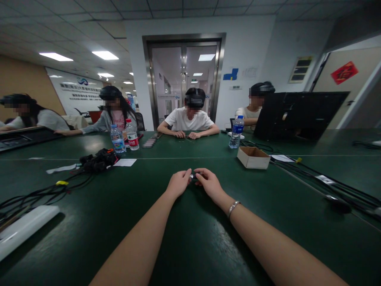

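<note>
Both hands meet over the middle of the dark green table [125,206]. Between their fingertips is a small dark object with a shiny metal end [193,176], too small to name. My left hand [178,183] has its fingers closed on the metal end. From the other side, my right hand [208,183] pinches the dark part between thumb and fingers. A silver bracelet [233,208] circles the right wrist.
An open cardboard box [253,162] lies right of the hands. Bottles [236,133] [118,140] stand further back. Black cables [321,178] and a black bundle [99,160] flank the hands. A white device [28,228] lies front left. Several people wearing headsets sit opposite.
</note>
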Action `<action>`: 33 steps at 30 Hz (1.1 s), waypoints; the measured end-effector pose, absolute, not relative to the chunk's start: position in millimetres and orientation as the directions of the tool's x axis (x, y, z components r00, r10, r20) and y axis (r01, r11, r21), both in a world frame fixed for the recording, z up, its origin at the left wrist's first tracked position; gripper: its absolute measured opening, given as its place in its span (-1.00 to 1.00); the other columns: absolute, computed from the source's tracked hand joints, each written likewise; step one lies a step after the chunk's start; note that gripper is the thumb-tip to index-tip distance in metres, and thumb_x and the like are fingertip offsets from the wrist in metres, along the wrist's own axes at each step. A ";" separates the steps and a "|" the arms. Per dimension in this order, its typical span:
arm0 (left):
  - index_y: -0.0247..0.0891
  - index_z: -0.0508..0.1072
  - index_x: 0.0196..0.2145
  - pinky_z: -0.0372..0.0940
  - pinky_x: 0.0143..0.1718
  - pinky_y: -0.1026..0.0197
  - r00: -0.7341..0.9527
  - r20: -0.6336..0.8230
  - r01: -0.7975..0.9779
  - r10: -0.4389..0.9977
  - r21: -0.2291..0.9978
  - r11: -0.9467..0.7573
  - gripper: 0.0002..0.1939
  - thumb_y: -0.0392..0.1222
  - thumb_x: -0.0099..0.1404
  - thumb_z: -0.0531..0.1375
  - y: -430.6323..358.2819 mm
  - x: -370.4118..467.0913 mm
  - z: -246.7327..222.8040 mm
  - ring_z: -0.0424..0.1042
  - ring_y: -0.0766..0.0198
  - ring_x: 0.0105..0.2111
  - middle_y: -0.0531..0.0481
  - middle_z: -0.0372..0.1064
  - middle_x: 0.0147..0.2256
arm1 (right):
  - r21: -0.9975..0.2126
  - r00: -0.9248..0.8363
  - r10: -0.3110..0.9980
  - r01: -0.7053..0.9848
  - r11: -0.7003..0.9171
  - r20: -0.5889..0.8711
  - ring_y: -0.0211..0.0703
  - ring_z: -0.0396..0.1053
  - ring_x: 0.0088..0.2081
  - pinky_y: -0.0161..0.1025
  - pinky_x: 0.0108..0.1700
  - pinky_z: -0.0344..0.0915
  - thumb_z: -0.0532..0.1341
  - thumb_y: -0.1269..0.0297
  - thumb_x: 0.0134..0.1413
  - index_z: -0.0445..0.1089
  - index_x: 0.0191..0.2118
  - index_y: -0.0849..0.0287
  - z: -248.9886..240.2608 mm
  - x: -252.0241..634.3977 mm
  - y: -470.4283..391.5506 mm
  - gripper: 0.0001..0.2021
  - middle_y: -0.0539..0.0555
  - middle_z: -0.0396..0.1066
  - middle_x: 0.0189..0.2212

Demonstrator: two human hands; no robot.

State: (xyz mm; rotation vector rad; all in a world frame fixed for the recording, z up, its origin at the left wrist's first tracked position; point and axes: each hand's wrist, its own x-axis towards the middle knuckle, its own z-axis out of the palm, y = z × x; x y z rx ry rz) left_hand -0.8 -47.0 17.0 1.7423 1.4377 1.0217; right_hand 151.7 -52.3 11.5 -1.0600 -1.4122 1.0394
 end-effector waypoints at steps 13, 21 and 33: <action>-0.27 0.43 -0.44 0.22 -0.29 0.21 0.174 0.172 0.385 0.970 0.895 -0.228 -0.61 0.13 0.18 0.08 -48.6 -6.7 21.8 0.36 0.23 -0.38 -0.01 0.38 -0.45 | -0.977 -0.064 0.977 0.057 0.207 0.203 -0.29 0.40 -0.47 -0.33 -0.43 0.28 0.19 0.27 -0.03 0.35 -0.21 0.19 11.1 151.5 -52.0 -0.79 0.00 0.41 -0.40; -0.23 0.40 -0.29 0.23 -0.31 0.25 0.158 0.191 0.326 0.969 0.916 -0.234 -0.67 0.09 0.17 0.12 -55.4 -4.1 26.5 0.39 0.26 -0.35 -0.02 0.40 -0.28 | -0.970 -0.043 0.972 0.064 0.235 0.232 -0.26 0.42 -0.42 -0.30 -0.38 0.32 0.21 0.27 -0.08 0.34 -0.24 0.17 12.4 151.9 -54.7 -0.79 0.01 0.40 -0.37; -0.23 0.42 -0.33 0.24 -0.31 0.23 0.141 0.206 0.376 0.968 0.894 -0.245 -0.61 0.16 0.18 0.08 -53.9 -6.0 22.3 0.39 0.24 -0.39 -0.02 0.41 -0.35 | -0.963 -0.056 0.964 0.067 0.262 0.259 -0.26 0.41 -0.39 -0.27 -0.33 0.34 0.20 0.33 -0.11 0.34 -0.29 0.16 12.4 151.8 -54.4 -0.82 0.00 0.39 -0.34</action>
